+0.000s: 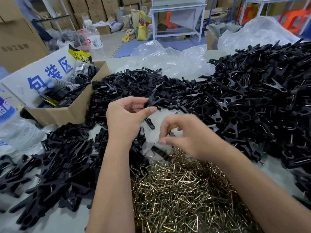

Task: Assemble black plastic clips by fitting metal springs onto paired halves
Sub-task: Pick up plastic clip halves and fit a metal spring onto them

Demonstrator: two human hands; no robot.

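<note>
Metal springs (183,195) lie in a brassy heap nearest the person, just under the right forearm. Above the heap's far edge the right hand (183,135) hovers with fingers curled and thumb and forefinger pinched; motion blur hides whether it holds a single spring, so I cannot tell. Beyond and to the left, the left hand (127,115) pinches a pair of black clip halves (152,100) between thumb and fingertips, raised above the bare patch of table. To do this step well, I judge the halves should be kept squarely mated with the pivot end free, and one spring only drawn clear of the tangle before its legs are slid over both halves. Loose clip halves (64,158) are heaped to the left; farther right rises the pile of assembled clips (262,91), with a cardboard box (67,113) at far left
</note>
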